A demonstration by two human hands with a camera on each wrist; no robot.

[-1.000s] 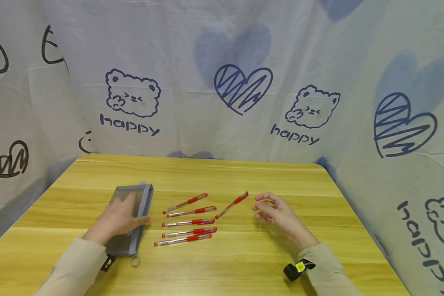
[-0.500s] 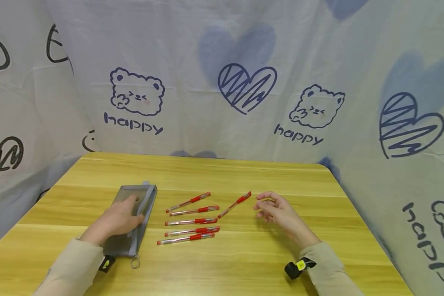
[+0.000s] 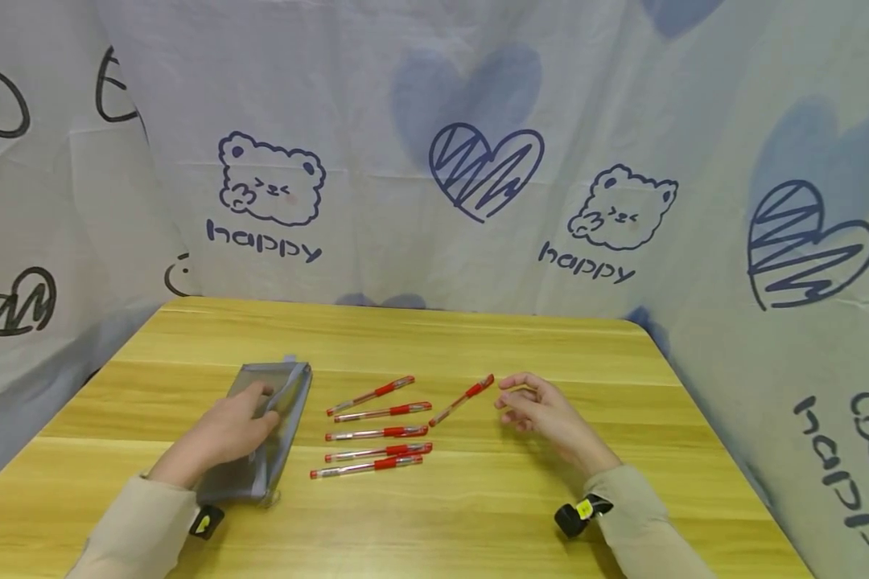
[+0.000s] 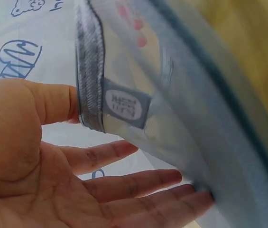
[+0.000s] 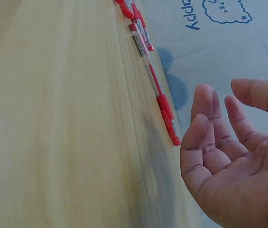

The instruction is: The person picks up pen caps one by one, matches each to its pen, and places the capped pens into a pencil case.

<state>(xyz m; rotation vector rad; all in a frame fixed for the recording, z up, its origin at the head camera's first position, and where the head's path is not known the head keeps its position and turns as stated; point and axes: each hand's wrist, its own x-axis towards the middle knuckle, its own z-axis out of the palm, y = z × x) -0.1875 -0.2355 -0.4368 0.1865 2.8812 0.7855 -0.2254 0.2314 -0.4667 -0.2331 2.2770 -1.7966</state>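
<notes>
My left hand (image 3: 220, 430) lies over a grey see-through zip pencil pouch (image 3: 286, 426) on the left of the table. Its thumb and fingers grip the pouch from both sides; in the left wrist view the thumb meets the zip strip (image 4: 91, 66) beside a small label (image 4: 126, 105). To the right, several red-gripped clear pens (image 3: 376, 433) lie in a loose row, and one slanted pen (image 3: 462, 400) is apart from them. Beside that pen's tip hovers my right hand (image 3: 543, 414), fingers loosely bent, holding nothing. In the right wrist view its palm (image 5: 247, 175) faces up.
The wood-grain table (image 3: 478, 523) ends at a white cloth backdrop (image 3: 376, 241) with blue hearts and bears, which also hangs along both sides. Black camera straps sit at both wrists, the right one (image 3: 582, 515) near the sleeve cuff.
The left fingers have drawn together, gripping the pouch, whose zip side has tilted and whose ring has shifted. My right hand stays nearly still. The whole view has slid slightly rightward.
</notes>
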